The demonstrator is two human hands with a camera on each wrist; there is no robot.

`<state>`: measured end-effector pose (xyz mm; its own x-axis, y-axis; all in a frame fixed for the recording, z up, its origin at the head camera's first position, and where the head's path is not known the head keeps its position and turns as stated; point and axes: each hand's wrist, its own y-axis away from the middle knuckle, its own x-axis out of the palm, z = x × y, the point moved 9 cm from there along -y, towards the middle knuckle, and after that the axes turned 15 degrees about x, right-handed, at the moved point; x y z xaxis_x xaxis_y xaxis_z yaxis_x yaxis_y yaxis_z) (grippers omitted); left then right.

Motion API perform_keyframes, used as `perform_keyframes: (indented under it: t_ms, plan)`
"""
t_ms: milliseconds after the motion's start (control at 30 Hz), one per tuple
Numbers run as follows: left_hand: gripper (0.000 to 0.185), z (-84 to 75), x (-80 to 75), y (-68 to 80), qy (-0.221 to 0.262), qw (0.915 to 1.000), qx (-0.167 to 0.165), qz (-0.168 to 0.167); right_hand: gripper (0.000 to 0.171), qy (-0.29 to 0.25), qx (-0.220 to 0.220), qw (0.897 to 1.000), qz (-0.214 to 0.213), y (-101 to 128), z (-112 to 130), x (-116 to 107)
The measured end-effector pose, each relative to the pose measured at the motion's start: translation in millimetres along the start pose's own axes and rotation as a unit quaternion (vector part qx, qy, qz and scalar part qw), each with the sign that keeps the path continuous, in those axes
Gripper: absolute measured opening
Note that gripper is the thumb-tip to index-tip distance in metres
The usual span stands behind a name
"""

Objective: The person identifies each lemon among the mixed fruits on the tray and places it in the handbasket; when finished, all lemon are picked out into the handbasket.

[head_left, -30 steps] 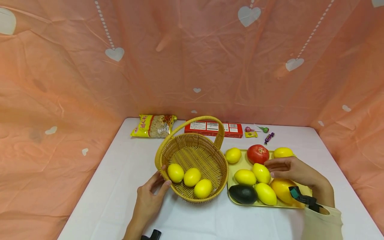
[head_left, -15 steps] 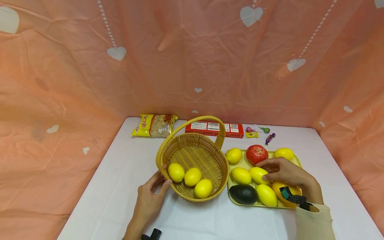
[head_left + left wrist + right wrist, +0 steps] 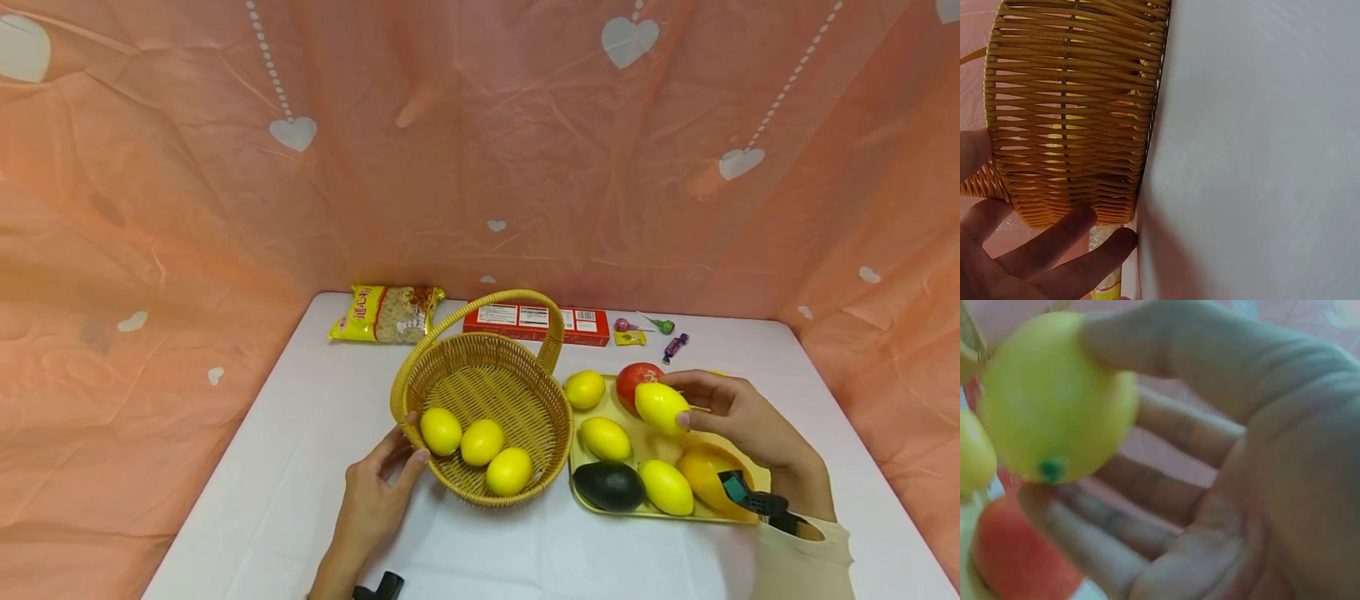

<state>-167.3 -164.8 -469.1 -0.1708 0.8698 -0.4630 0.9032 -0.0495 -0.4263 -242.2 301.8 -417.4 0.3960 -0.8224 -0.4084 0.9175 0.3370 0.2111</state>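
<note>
My right hand (image 3: 731, 408) pinches a yellow lemon (image 3: 661, 407) between thumb and fingers, lifted just above the yellow tray (image 3: 756, 475). The right wrist view shows the same lemon (image 3: 1054, 400) up close, held at the fingertips, with the red tomato (image 3: 1016, 556) below. My left hand (image 3: 378, 492) rests with straight fingers against the near left wall of the wicker basket (image 3: 480, 375), which holds three lemons (image 3: 480, 442). In the left wrist view the fingers (image 3: 1054, 244) touch the basket's woven side (image 3: 1072, 112).
On the tray lie more lemons (image 3: 606, 438), an avocado (image 3: 609, 486), a tomato (image 3: 630, 377) and a mango (image 3: 705, 475). At the table's back are a snack bag (image 3: 386, 314), a red box (image 3: 536, 323) and a few candies (image 3: 648, 332). Peach cloth walls surround the white table (image 3: 285, 467).
My right hand closed on a lemon lying on the tray and lifted it up and slightly back. The left hand and basket stayed still.
</note>
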Motion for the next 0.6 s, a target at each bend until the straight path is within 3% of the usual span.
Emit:
perform_keyframes:
  t_ms: [167, 600]
  plan:
    - [0.058, 0.7, 1.1, -1.5, -0.005, 1.0000, 0.004, 0.004, 0.047, -0.055, -0.042, 0.997, 0.018, -1, 18, 9]
    - [0.052, -0.6, -1.0, -7.7, -0.021, 0.9991, 0.034, 0.009, 0.046, -0.036, -0.063, 0.994, 0.078, -23, 43, 68]
